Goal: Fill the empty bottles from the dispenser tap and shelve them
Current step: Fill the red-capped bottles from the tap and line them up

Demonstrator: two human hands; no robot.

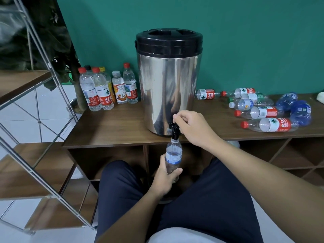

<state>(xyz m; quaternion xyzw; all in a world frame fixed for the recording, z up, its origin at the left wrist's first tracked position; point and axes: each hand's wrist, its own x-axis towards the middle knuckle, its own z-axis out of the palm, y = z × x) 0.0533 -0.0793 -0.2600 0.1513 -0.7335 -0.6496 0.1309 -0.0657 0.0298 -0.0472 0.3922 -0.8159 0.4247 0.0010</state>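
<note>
A teal wall backs a low, dark wooden cabinet top (114, 127), on which a tall stainless-steel dispenser with a black plastic lid (168, 81) stands. Its black tap (174, 128) overhangs the front edge. The tap lever is pinched by the curled fingers of the right hand (191, 128), while a small clear plastic bottle with a blue-and-white label (173, 156) is gripped around its lower body by the left hand (164, 179) and held upright, its open mouth directly under the spout and seemingly touching it. How full it is cannot be read clearly.

To the dispenser's left a cluster of capped upright bottles (105, 90) is gathered; to its right a scatter of bottles lying on their sides (263, 109) is seen — probably the empties still to be filled. A wooden shelf unit with a metal frame (26, 85) stands at the far left.

For this step to be done well, the neck should be kept centred and vertical under the spout, the level watched through the clear wall, and the lever released just short of the shoulder — any tilt would likely send water onto the lap below.
</note>
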